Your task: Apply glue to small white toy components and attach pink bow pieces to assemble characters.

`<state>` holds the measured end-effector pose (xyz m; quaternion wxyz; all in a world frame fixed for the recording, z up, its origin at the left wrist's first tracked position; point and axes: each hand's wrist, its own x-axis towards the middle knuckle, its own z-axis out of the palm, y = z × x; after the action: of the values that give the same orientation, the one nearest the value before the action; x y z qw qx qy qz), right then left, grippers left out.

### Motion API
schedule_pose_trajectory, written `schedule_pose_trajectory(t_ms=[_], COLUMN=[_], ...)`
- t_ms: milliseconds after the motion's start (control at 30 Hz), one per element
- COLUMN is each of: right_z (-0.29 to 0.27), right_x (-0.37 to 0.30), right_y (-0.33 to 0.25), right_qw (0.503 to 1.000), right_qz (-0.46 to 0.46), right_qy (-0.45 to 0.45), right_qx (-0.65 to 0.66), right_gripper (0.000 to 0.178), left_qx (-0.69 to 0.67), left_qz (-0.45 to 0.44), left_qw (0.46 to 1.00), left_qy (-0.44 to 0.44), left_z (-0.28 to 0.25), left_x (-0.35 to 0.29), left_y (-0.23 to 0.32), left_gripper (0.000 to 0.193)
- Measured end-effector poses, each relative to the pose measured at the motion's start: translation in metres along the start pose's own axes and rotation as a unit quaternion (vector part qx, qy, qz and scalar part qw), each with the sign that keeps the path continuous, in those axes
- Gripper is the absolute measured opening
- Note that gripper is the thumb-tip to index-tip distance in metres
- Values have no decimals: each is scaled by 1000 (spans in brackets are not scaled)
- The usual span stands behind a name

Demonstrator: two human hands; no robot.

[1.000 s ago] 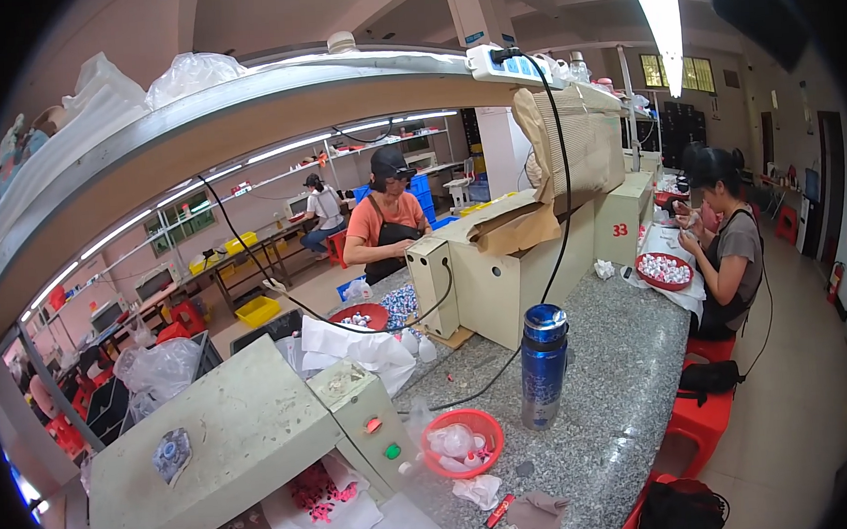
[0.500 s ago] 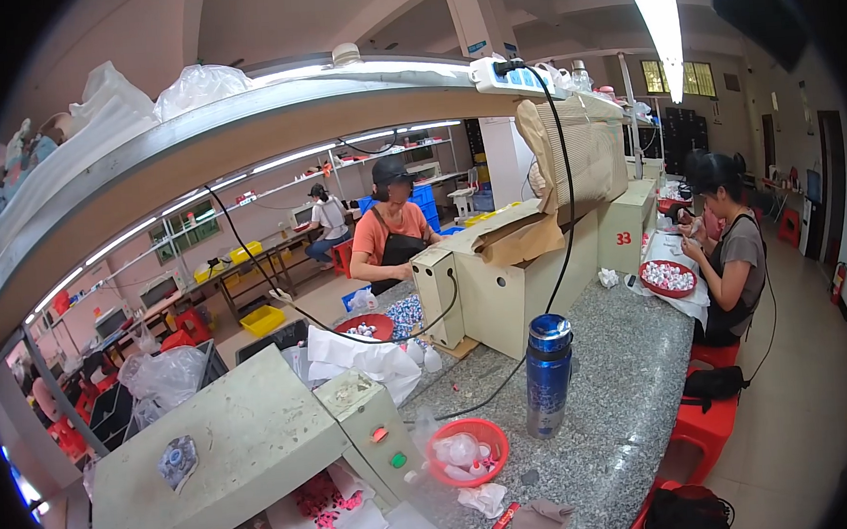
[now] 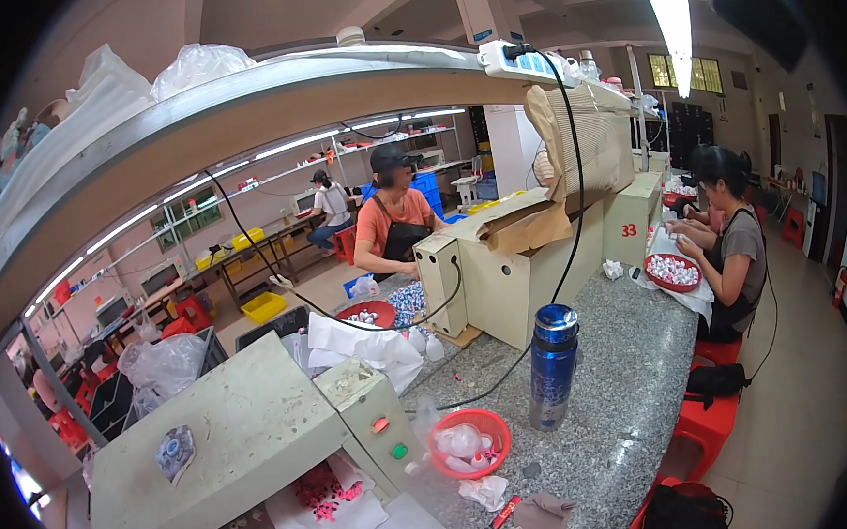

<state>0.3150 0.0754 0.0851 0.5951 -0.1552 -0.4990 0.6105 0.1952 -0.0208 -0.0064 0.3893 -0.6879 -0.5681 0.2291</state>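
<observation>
My grip—out of view, wide or narrow I cannot tell. Small bright-pink pieces (image 3: 323,496) lie on white sheeting (image 3: 286,525), left of the speckled-grey stone worktop (image 3: 623,349)'s right edge—best pinched lightly.

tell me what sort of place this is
Probably a factory workshop: a pale machine with a green button, a red bowl of small pieces, and a person at the speckled bench.
</observation>
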Motion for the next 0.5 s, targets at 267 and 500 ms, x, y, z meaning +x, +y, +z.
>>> schedule_pose_trajectory(t_ms=[267, 500], right_z=[3, 26], right_x=[-7, -31], right_y=[12, 73], right_qw=[997, 969], right_qz=[22, 162], right_qy=[61, 140], right_qx=[36, 125], right_gripper=[29, 25], left_qx=[874, 914], left_qz=[-256, -100], left_qw=[272, 250], left_qy=[310, 303], left_z=[6, 36], left_x=[8, 23], left_y=[-34, -37], left_gripper=[30, 15])
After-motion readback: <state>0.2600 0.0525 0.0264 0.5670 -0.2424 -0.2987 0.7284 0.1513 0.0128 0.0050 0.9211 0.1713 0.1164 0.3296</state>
